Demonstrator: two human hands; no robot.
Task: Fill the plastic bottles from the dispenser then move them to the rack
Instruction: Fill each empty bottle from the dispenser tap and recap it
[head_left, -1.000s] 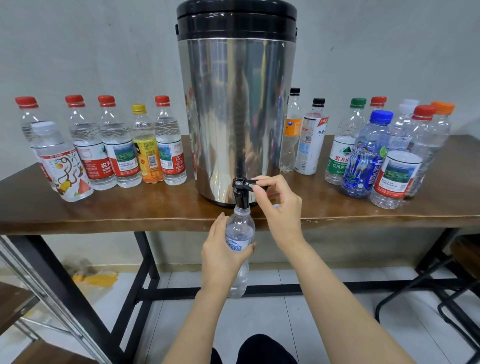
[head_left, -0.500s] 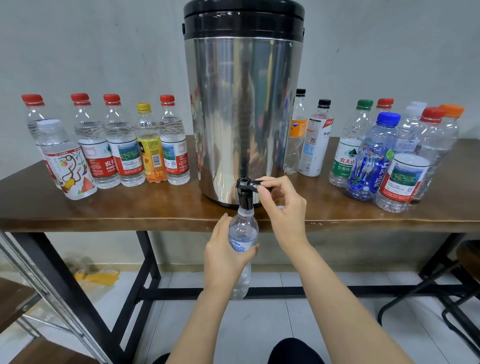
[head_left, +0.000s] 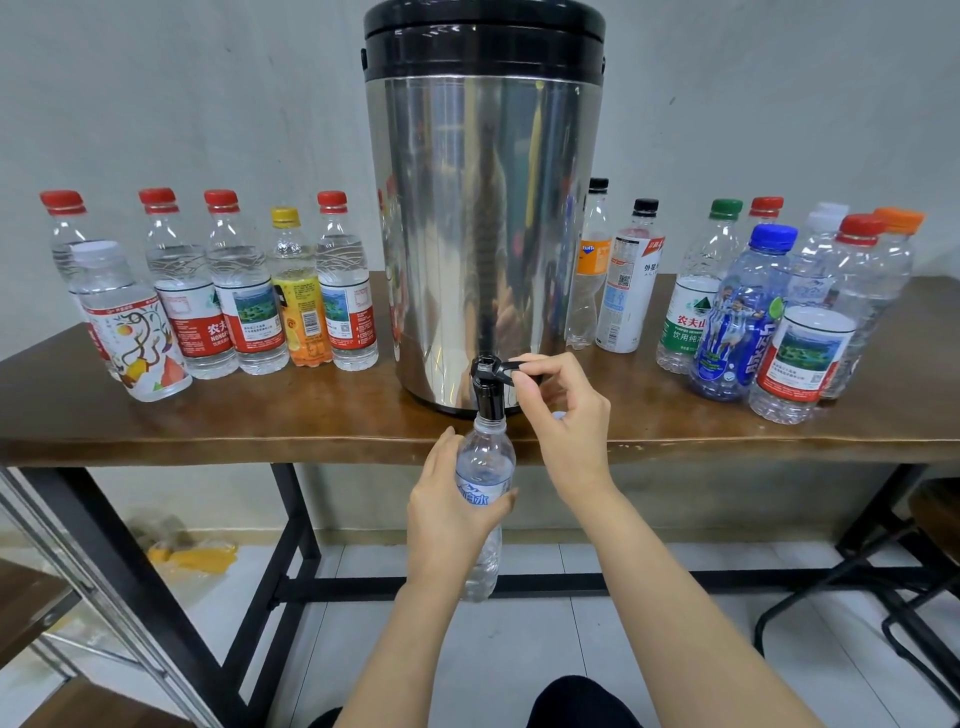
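Head view: left hand (head_left: 452, 514) is wrapped round the middle of an uncapped clear bottle (head_left: 485, 457) and holds it upright below the table (head_left: 156, 421) edge, mouth right under the black tap (head_left: 487, 395) of the steel dispenser (head_left: 483, 234). Right hand (head_left: 566, 415) pinches the tap lever (head_left: 506, 370) between thumb and fingertips.

Risks, as judged:
- Overflow. The left hand and the label cover much of the bottle wall, so the water level is hard to read; a late release of the lever would spill onto the floor.
- Mouth drifting off the tap. The bottle hangs in the air, steadied only by the one hand.
- Thin plastic: too hard a squeeze near full would push water out of the neck.

Containers:
- Held bottle: fill level not readable.
- Left row of bottles (head_left: 244, 291): capped, seemingly full of clear liquid.
- Right group of bottles (head_left: 779, 322): capped, most look empty.
- Dispenser: lid on, contents hidden.

No rack that I can identify for certain.
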